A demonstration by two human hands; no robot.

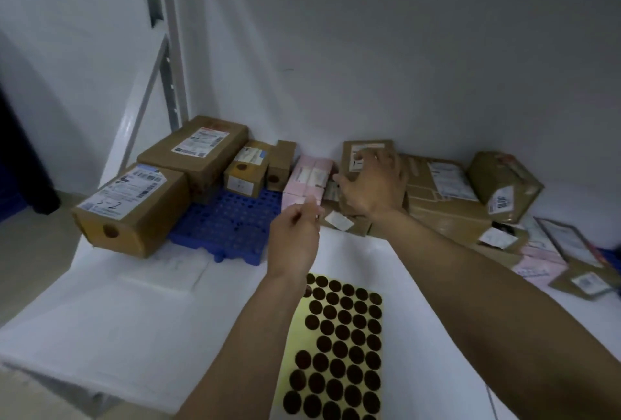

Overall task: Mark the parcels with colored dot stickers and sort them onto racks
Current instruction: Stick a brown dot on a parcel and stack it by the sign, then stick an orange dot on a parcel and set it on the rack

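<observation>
the right hand (373, 184) rests on a brown parcel (364, 148) by the wall, fingers spread and fairly straight across its label, thumb at its left edge. just left of that hand stands a pink parcel (307, 177). the left hand (295, 234) hovers nearer, fingertips pinched together; whether they hold a sticker i cannot tell. under its wrist the sticker sheet (339, 345) of dark dots lies flat on the white worktop (134, 318).

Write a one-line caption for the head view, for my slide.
Right hand on a brown parcel, left hand raised beside a sheet of dark dot stickers.
</observation>
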